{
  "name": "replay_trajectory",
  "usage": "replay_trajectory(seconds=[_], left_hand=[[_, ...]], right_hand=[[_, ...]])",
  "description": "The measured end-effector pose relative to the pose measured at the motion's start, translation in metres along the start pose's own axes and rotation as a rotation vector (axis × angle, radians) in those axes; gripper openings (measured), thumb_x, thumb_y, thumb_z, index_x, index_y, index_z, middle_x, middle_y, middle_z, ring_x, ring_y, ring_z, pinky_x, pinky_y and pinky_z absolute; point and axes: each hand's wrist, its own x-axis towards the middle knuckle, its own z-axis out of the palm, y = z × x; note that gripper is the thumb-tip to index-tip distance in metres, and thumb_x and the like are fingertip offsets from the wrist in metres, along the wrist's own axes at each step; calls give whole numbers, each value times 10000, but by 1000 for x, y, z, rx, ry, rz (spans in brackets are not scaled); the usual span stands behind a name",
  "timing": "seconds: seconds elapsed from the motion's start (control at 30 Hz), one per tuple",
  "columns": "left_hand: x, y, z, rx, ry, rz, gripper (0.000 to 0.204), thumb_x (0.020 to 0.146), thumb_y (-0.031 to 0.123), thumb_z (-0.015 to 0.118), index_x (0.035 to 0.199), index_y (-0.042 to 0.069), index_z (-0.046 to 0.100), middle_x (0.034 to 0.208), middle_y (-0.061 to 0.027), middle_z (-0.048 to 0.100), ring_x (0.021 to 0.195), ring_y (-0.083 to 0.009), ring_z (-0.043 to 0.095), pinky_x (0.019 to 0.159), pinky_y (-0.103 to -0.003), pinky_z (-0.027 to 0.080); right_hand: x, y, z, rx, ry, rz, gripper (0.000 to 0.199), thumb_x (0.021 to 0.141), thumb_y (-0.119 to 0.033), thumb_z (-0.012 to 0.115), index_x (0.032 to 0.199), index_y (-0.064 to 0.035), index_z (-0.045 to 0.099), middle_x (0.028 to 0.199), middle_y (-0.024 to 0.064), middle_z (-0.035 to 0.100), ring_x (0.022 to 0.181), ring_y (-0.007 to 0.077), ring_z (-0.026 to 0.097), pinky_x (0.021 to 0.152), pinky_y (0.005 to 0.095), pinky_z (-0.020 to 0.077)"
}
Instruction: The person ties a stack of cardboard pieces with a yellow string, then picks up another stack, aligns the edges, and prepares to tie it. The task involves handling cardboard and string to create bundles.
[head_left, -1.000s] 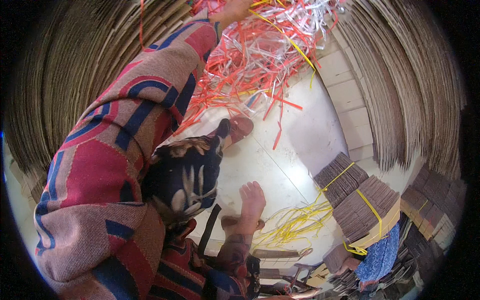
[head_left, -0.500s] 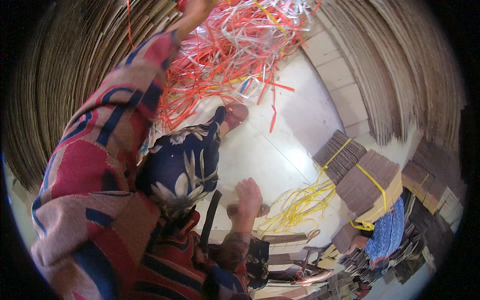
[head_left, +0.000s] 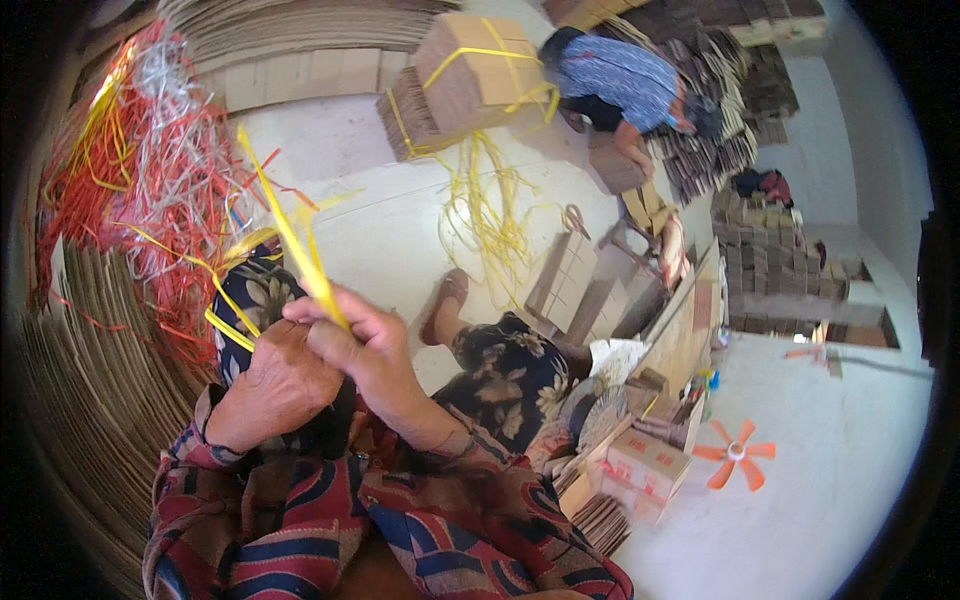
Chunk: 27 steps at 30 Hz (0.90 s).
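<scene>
My two hands are together above my lap. Closed round a bundle of yellow plastic strips (head_left: 230,328), my left hand (head_left: 278,388) has loose ends sticking out on its far left side. My right hand (head_left: 375,350) overlaps its fingers and pinches a yellow strip (head_left: 290,235) that stands up and away toward the far left. Where the strips meet between the hands is hidden by the fingers. Beyond my left hand lies a big tangled heap of red, clear and yellow plastic strips (head_left: 150,190).
Stacked flat cardboard (head_left: 110,400) lines the left. A strapped cardboard bundle (head_left: 480,65) and loose yellow strips (head_left: 485,215) lie on the floor ahead. A co-worker in a blue patterned shirt (head_left: 620,80) bends over cardboard. Scissors (head_left: 574,220), a carton (head_left: 645,465) and an orange-bladed fan (head_left: 737,453) are at right.
My left arm has come back from the strip heap, and both hands now meet over my lap on yellow strips. My right hand, previously low over the floor, has closed. The view has swung right.
</scene>
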Motion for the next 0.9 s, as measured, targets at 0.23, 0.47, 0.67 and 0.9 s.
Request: replay_trajectory(seconds=[0.23,0.47,0.67,0.9], left_hand=[[-63,-61,23,-131,72,-104,310,737,21,585,1037,55,655,576,-94,524,534,-268,567,484,-383,446],[-210,-139,-136,529,-449,-956,751,651,143,756,1343,93,470,1190,-128,567,1143,-306,502,955,-424,398],[56,121,-69,-578,-5,409,875,640,355,792,1354,-8,442,1058,-148,663,1014,-286,638,929,-396,449],[144,217,-43,-675,282,690,805,683,378,755,1319,-9,447,1011,-151,648,925,-265,624,819,-364,448]], right_hand=[[-109,-43,-100,281,493,-159,210,931,-204,571,973,-5,625,509,-86,345,384,21,300,334,193,231],[-211,-27,-286,-1221,1327,-382,193,882,-166,558,932,-20,673,604,103,607,486,195,563,458,347,432],[-146,43,-214,-960,413,-332,156,797,-150,620,777,4,616,656,173,559,564,287,538,551,348,430],[-139,50,-232,-836,321,-259,112,806,-99,620,815,10,596,669,218,525,610,369,555,542,382,417]])
